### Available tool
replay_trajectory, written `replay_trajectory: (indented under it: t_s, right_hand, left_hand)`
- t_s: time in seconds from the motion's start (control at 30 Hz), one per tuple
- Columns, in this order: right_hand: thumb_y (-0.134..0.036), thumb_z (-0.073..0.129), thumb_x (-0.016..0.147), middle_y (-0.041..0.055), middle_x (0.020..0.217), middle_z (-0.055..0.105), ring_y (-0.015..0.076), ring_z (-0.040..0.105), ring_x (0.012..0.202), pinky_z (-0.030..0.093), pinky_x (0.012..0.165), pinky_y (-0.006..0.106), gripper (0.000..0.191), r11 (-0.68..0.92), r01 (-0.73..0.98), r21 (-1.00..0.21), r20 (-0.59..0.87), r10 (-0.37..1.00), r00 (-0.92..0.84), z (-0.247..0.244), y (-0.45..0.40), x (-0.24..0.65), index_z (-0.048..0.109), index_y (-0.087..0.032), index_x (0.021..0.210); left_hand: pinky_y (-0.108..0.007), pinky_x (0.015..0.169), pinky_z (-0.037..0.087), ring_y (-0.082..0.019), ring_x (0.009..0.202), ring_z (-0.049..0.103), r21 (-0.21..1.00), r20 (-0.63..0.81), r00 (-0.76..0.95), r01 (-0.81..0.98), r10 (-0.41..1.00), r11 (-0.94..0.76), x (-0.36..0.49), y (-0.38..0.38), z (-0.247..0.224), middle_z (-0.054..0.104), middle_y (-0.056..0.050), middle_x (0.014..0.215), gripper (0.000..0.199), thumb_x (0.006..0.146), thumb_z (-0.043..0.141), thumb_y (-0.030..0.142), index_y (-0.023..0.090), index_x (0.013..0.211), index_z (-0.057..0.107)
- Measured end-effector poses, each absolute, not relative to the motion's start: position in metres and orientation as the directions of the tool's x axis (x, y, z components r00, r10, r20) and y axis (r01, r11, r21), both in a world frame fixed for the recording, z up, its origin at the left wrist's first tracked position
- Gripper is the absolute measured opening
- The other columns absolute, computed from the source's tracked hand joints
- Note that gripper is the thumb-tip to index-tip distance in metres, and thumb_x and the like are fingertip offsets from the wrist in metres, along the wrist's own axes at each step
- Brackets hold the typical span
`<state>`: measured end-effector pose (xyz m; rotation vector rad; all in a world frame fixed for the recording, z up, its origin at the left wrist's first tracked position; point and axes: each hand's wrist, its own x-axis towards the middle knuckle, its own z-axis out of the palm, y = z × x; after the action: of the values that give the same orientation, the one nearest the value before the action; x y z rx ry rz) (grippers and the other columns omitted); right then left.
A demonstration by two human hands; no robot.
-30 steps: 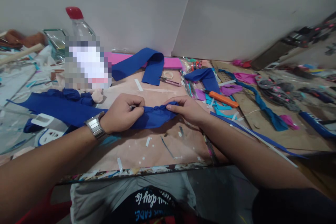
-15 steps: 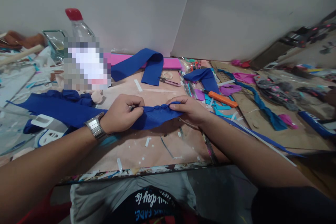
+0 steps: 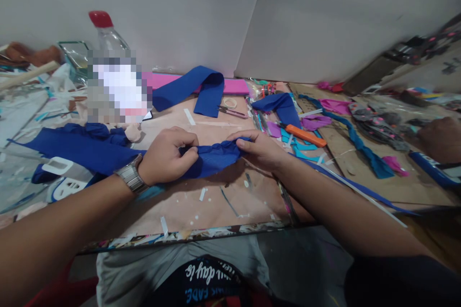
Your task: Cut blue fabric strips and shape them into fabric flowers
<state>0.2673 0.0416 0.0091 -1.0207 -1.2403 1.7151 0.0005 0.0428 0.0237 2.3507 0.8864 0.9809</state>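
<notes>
Between my two hands runs a long strip of blue fabric (image 3: 216,158), its upper edge gathered into small folds. My left hand (image 3: 167,156), with a metal watch at the wrist, is closed on the strip, thumb bent over the fingers. Thumb and fingers of my right hand (image 3: 261,151) pinch the strip's upper edge a short way to the right. The strip carries on leftward behind my left wrist as a wide flat band (image 3: 86,148), and blue fabric also shows past my right forearm.
Behind lie a folded blue strip (image 3: 209,91), small snips (image 3: 232,112) and a tape ring (image 3: 230,102). An orange box cutter (image 3: 306,135) lies right, near a twisted teal strip (image 3: 353,141). A red-capped bottle (image 3: 111,38) stands back left. Another person's hand (image 3: 439,139) appears far right.
My right thumb and fingers have shifted slightly on the fabric, and the folds beside them look more bunched. My left hand has barely moved. The other person's hand has come further into view.
</notes>
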Motion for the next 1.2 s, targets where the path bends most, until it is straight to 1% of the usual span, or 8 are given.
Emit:
replay_trajectory:
  t_s: [0.13,0.27,0.37,0.5,0.63,0.8,1.03,1.2]
  right_hand:
    - [-0.052,0.097,0.061,0.0033,0.075,0.078,0.0116,0.068,0.063,0.059,0.065,0.025,0.043,-0.226,-0.108,-0.968,-0.177,0.922,-0.345,0.009,0.043,0.266,0.083,-0.017,0.082]
    - [-0.054,0.097,0.060,0.0043,0.077,0.079,0.0131,0.069,0.067,0.059,0.068,0.026,0.046,-0.225,-0.096,-0.970,-0.184,0.928,-0.323,0.008,0.042,0.265,0.084,-0.017,0.083]
    - [-0.055,0.096,0.060,0.0043,0.080,0.079,0.0129,0.068,0.071,0.056,0.070,0.026,0.046,-0.155,-0.048,-0.987,-0.136,0.951,-0.278,0.008,0.042,0.265,0.084,-0.018,0.084]
    - [-0.054,0.095,0.063,0.0056,0.086,0.079,0.0142,0.067,0.077,0.054,0.071,0.025,0.041,-0.056,0.061,-0.997,-0.069,0.966,-0.247,0.012,0.040,0.264,0.085,-0.019,0.082]
    - [-0.057,0.094,0.062,0.0059,0.082,0.078,0.0155,0.066,0.075,0.053,0.069,0.026,0.043,-0.041,0.121,-0.992,-0.070,0.968,-0.240,0.017,0.037,0.262,0.084,-0.018,0.079]
    - [-0.060,0.093,0.061,0.0069,0.084,0.079,0.0167,0.067,0.077,0.054,0.071,0.027,0.049,-0.082,0.171,-0.982,-0.129,0.950,-0.286,0.018,0.038,0.263,0.085,-0.018,0.084]
    - [-0.058,0.094,0.060,0.0046,0.073,0.076,0.0117,0.059,0.061,0.046,0.058,0.024,0.049,-0.194,0.083,-0.978,-0.209,0.942,-0.262,0.010,0.038,0.263,0.083,-0.014,0.079]
    - [-0.052,0.098,0.055,0.0038,0.073,0.075,0.0109,0.060,0.064,0.047,0.060,0.022,0.045,-0.243,-0.014,-0.970,-0.231,0.938,-0.258,0.010,0.038,0.259,0.082,-0.015,0.074]
  left_hand:
    - [-0.034,0.070,0.043,-0.017,0.062,0.056,0.565,0.478,0.544,0.411,0.690,-0.715,0.001,0.043,0.023,0.065,-0.002,0.063,0.021,0.084,0.053,0.020,0.016,0.067,0.065]
    - [-0.038,0.078,0.046,-0.019,0.064,0.060,0.497,0.503,0.558,0.438,0.660,-0.749,0.002,0.042,0.024,0.070,-0.004,0.067,0.023,0.085,0.052,0.021,0.017,0.070,0.068]
    - [-0.040,0.080,0.047,-0.019,0.064,0.060,0.441,0.502,0.587,0.458,0.635,-0.772,0.002,0.040,0.025,0.069,-0.004,0.066,0.023,0.084,0.052,0.022,0.017,0.071,0.069]
    - [-0.041,0.080,0.046,-0.020,0.063,0.058,0.368,0.477,0.639,0.478,0.603,-0.797,0.002,0.040,0.027,0.067,-0.004,0.063,0.023,0.084,0.051,0.024,0.018,0.073,0.070]
    - [-0.043,0.081,0.047,-0.021,0.065,0.060,0.350,0.483,0.647,0.476,0.591,-0.807,0.002,0.039,0.026,0.069,-0.006,0.066,0.025,0.085,0.050,0.024,0.017,0.075,0.072]
    - [-0.043,0.081,0.046,-0.021,0.065,0.060,0.339,0.488,0.642,0.484,0.591,-0.806,0.002,0.038,0.026,0.068,-0.006,0.065,0.025,0.085,0.050,0.025,0.017,0.076,0.072]
    - [-0.043,0.082,0.046,-0.020,0.065,0.059,0.333,0.466,0.655,0.493,0.595,-0.804,0.003,0.038,0.025,0.066,-0.005,0.065,0.024,0.086,0.050,0.026,0.017,0.075,0.069]
    - [-0.044,0.083,0.046,-0.020,0.065,0.059,0.336,0.463,0.659,0.489,0.593,-0.805,0.004,0.037,0.025,0.066,-0.005,0.065,0.024,0.086,0.050,0.027,0.017,0.075,0.069]
